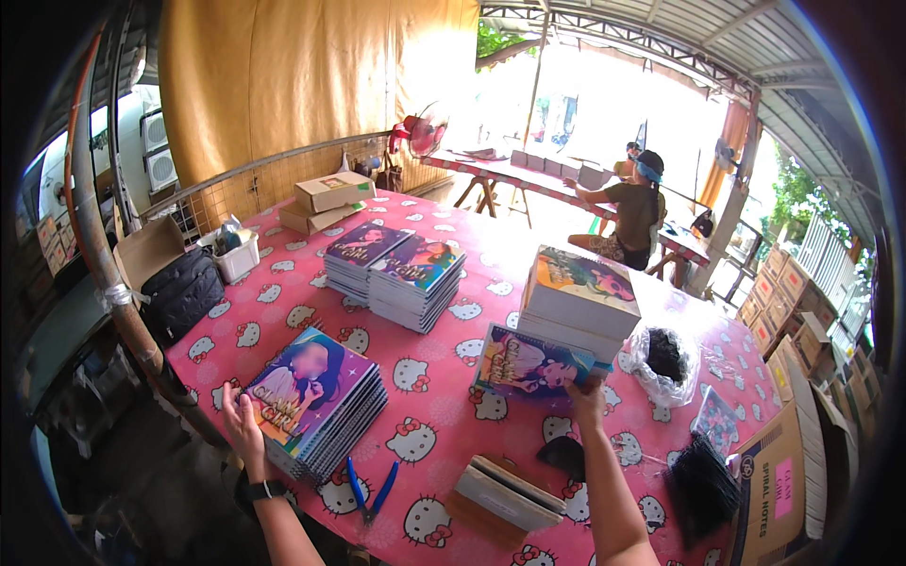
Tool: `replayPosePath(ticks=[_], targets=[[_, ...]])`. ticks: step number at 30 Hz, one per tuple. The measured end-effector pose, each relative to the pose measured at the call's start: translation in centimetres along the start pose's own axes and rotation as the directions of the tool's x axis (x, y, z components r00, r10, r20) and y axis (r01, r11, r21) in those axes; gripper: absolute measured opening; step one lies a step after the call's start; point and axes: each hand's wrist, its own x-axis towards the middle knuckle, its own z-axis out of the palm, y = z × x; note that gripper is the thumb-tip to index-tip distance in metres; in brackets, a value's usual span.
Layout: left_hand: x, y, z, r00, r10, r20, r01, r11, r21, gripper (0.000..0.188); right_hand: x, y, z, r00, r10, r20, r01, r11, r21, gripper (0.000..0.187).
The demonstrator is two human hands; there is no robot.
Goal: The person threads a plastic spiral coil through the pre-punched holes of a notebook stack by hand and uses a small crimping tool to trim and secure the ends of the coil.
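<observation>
My right hand (587, 401) grips a spiral notebook (524, 363) with a colourful illustrated cover by its right end, tilted in front of a tall stack of notebooks or page blocks (578, 316). On the left, my left hand (245, 432) rests with fingers stretched against the side of a stack of spiral notebooks (326, 406), whose dark wire bindings show along the edge. Blue-handled pliers (371, 495) lie open between the two hands. A wooden block-like fixture (505, 500) sits near the front edge, beside a small dark object (563, 458) I cannot name.
Further back on the pink patterned table (411, 415) stand more notebook stacks (415, 283), cardboard boxes (332, 193) and a white bin (236, 257). Rightward are a plastic bag with black contents (662, 357), black binding wires (703, 491) and a carton (779, 481). People work at a far table.
</observation>
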Motion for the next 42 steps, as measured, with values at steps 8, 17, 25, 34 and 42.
replayPosePath(ticks=[8,17,25,34,42], targets=[[-6.5,17.2,2.8,0.937,0.337,-0.092,-0.349,0.913,-0.211,0.054,-3.2,-8.0,-1.6,0.967,-0.243,-0.071,0.241,0.97,-0.033,0.026],[-15.6,24.0,9.2,0.424,0.267,0.865,0.626,0.604,-0.493,0.049,-17.1,-15.5,-12.4,0.99,-0.13,0.054,0.073,0.805,0.589,0.037],[-14.4,21.9,9.5,0.291,0.409,0.865,0.577,0.646,-0.499,0.026,-20.6,-14.5,-14.4,0.884,-0.217,0.413,0.281,0.954,-0.1,0.018],[-11.7,23.1,10.9,0.199,0.489,0.849,0.259,0.81,-0.527,0.027,-21.3,-12.4,-13.4,0.897,-0.129,0.423,0.147,0.989,-0.01,0.026],[-12.6,18.2,8.8,0.368,0.219,0.904,0.547,0.735,-0.401,0.036,-21.6,-10.1,-12.3,0.824,-0.132,0.551,0.237,0.964,-0.123,0.023]])
